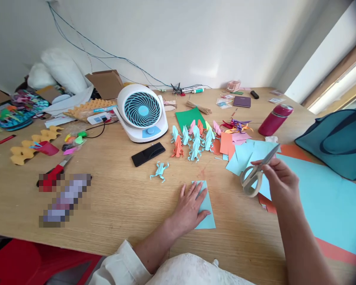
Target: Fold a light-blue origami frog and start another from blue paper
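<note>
My left hand [190, 208] lies flat, fingers spread, on a light blue folded paper [208, 209] on the table. In my right hand [281, 180] is a pair of scissors [256, 174] with pale handles, held by the blades so that the handles hang toward the left. Beneath and behind the scissors lie light blue paper pieces [240, 154]. A single light blue origami frog [160, 171] rests left of my left hand. Several more origami frogs [195, 144], in blue, orange and pink, stand grouped farther back.
A white fan [142, 113] stands behind a black phone [148, 154]. Large blue sheets [323, 198] cover the right side, near a magenta bottle [275, 120] and a teal bag [338, 142]. At left are a red-handled knife [55, 174] and a red cup [47, 148].
</note>
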Available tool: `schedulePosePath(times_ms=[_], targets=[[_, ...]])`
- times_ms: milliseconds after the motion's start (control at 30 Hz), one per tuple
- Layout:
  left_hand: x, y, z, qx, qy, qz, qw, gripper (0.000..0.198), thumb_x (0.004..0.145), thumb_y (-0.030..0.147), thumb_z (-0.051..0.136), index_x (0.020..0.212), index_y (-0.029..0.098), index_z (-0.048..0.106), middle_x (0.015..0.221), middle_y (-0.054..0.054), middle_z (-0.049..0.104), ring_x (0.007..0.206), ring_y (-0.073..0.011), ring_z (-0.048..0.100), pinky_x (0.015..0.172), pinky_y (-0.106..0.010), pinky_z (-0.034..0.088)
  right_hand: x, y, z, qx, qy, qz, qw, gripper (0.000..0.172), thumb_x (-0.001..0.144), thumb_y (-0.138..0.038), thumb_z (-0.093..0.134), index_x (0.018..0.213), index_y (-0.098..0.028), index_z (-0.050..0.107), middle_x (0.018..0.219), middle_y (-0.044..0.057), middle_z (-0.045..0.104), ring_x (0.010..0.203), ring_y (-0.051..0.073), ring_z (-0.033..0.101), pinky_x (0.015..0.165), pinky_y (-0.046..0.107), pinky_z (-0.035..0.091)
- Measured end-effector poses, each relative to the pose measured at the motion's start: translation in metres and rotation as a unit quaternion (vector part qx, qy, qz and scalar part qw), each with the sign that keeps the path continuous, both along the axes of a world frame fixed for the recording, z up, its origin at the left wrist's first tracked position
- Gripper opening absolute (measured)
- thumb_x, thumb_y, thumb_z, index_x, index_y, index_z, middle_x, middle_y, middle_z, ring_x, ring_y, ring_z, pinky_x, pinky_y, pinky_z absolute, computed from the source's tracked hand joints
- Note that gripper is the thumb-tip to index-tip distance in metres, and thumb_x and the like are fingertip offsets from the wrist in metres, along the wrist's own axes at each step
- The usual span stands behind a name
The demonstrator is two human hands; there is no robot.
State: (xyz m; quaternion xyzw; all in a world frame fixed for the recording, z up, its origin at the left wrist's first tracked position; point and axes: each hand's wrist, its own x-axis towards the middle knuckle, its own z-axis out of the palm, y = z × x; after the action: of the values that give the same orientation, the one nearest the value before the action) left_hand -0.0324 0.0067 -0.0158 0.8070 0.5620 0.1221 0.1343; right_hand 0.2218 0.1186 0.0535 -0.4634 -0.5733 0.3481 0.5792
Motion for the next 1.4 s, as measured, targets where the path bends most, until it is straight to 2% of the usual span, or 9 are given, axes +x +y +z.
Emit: schedulePosePath(times_ms=[133,267,367,567,833,1133,1233,1333,1400], targets=[[-0.005,0.005,0.005,0.015,-0.037,0.015,0.999,0.066,0.091,0.047,0.056,0.148,0.021,0.034,0.157,-0.014,0.033,0.146,-0.0338,0.024,0.115,-0.065,0.015,-0.006,-0.013,0.012,-0.008,0.263,0.007,0.965,0.017,0.085,-0.041,0.066,0.083,-0.024,0.064,0.088,0.001,0.068,0.074,0.017,0.061,0.068,0.031,0.050],[-0.008,0.005,0.026,0.069,-0.211,0.045,0.974,0.046,0.096,0.037,0.048,0.139,0.020,0.047,0.146,-0.014,0.049,0.139,-0.0277,0.039,0.115,-0.053,0.026,-0.023,-0.040,0.012,-0.078,0.323,0.071,0.940,0.023,0.088,-0.045,0.061,0.086,-0.023,0.067,0.086,0.001,0.064,0.075,0.015,0.061,0.067,0.027,0.052],[-0.001,0.001,0.047,-0.024,-0.413,0.043,0.910,0.040,0.096,0.042,0.048,0.130,0.020,0.053,0.131,-0.014,0.060,0.124,-0.0238,0.055,0.106,-0.042,0.040,-0.042,-0.066,0.010,-0.135,0.277,0.134,0.942,0.022,0.088,-0.045,0.061,0.084,-0.024,0.065,0.086,0.002,0.064,0.071,0.015,0.060,0.057,0.025,0.051],[0.032,-0.020,0.054,-0.410,-0.608,-0.061,0.677,0.050,0.078,0.056,0.071,0.105,0.016,0.059,0.098,-0.011,0.072,0.082,-0.0211,0.070,0.070,-0.030,0.051,-0.062,-0.106,0.016,-0.166,0.227,0.209,0.937,0.024,0.081,-0.046,0.069,0.083,-0.024,0.061,0.086,0.002,0.065,0.056,0.013,0.056,0.047,0.025,0.049],[0.044,-0.036,0.051,-0.397,-0.697,0.009,0.597,0.040,0.070,0.047,0.081,0.083,0.014,0.062,0.073,-0.001,0.065,0.059,-0.0114,0.062,0.062,-0.025,0.050,-0.043,-0.133,0.001,-0.220,0.151,0.212,0.940,0.032,0.091,-0.054,0.052,0.103,-0.027,0.064,0.087,0.005,0.067,0.073,0.022,0.063,0.060,0.033,0.052],[0.058,-0.042,0.051,-0.391,-0.619,-0.038,0.680,0.052,0.074,0.062,0.070,0.091,0.014,0.061,0.075,-0.003,0.064,0.060,-0.0132,0.063,0.059,-0.025,0.049,-0.027,-0.147,-0.020,-0.238,0.138,0.314,0.909,0.040,0.085,-0.053,0.060,0.111,-0.024,0.067,0.087,0.008,0.068,0.053,0.018,0.055,0.051,0.036,0.049],[0.044,-0.037,0.051,-0.336,-0.499,-0.034,0.798,0.046,0.086,0.060,0.056,0.096,0.016,0.062,0.081,-0.005,0.067,0.070,-0.0159,0.065,0.062,-0.026,0.049,-0.023,-0.144,-0.026,-0.211,0.104,0.257,0.937,0.034,0.084,-0.046,0.065,0.111,-0.025,0.067,0.099,0.010,0.068,0.070,0.023,0.062,0.061,0.038,0.053],[0.019,-0.026,0.052,-0.134,-0.294,0.058,0.945,0.029,0.091,0.046,0.057,0.103,0.020,0.062,0.095,-0.005,0.069,0.087,-0.0189,0.064,0.080,-0.032,0.049,-0.020,-0.139,-0.029,-0.149,0.055,0.196,0.968,0.031,0.081,-0.040,0.071,0.108,-0.026,0.067,0.101,0.010,0.068,0.092,0.029,0.064,0.075,0.042,0.054],[0.007,-0.018,0.052,-0.030,-0.121,0.127,0.984,0.028,0.090,0.039,0.060,0.110,0.020,0.059,0.111,-0.009,0.065,0.105,-0.0236,0.059,0.094,-0.039,0.045,-0.020,-0.134,-0.031,-0.131,0.027,0.177,0.975,0.028,0.081,-0.040,0.070,0.105,-0.027,0.065,0.097,0.009,0.067,0.094,0.029,0.063,0.074,0.041,0.054]])
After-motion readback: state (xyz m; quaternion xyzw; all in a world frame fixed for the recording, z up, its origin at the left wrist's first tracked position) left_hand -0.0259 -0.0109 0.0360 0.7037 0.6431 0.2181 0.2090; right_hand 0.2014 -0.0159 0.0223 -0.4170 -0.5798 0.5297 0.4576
